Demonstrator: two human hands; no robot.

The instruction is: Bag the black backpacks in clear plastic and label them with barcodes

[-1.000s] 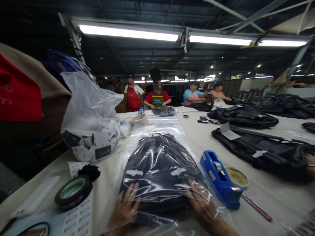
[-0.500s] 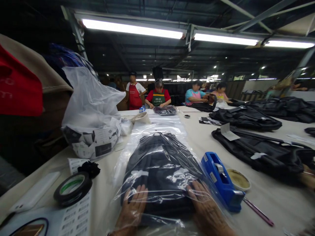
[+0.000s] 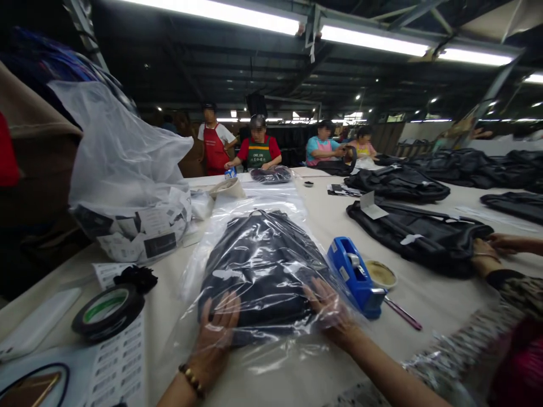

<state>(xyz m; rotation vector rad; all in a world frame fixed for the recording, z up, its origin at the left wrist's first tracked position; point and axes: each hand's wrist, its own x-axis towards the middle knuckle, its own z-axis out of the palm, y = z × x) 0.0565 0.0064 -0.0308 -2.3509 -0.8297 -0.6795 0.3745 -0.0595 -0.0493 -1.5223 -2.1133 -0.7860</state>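
Note:
A black bag (image 3: 263,265) lies on the table inside a clear plastic bag (image 3: 275,342), whose open-looking loose end spreads toward me. My left hand (image 3: 217,325) rests at the near left corner of the black bag, fingers stretched out. At the near right corner lies my right hand (image 3: 326,305), its fingers spread and flat. Glare on the film makes it hard to tell whether the hands are over or under the plastic. Just right of my right hand stands a blue tape dispenser (image 3: 354,277).
On the left are a roll of black tape (image 3: 108,311), label sheets (image 3: 119,362) and a clear sack of tags (image 3: 139,220). A round tin (image 3: 380,274) sits behind the dispenser. At right, a co-worker's hands (image 3: 487,249) touch another black bag (image 3: 424,240). Several people work across the table.
My view has tilted down and turned right, so things appear higher and further left. The co-worker's arms at right have come into view. My hands remain flat by the black bag's near corners.

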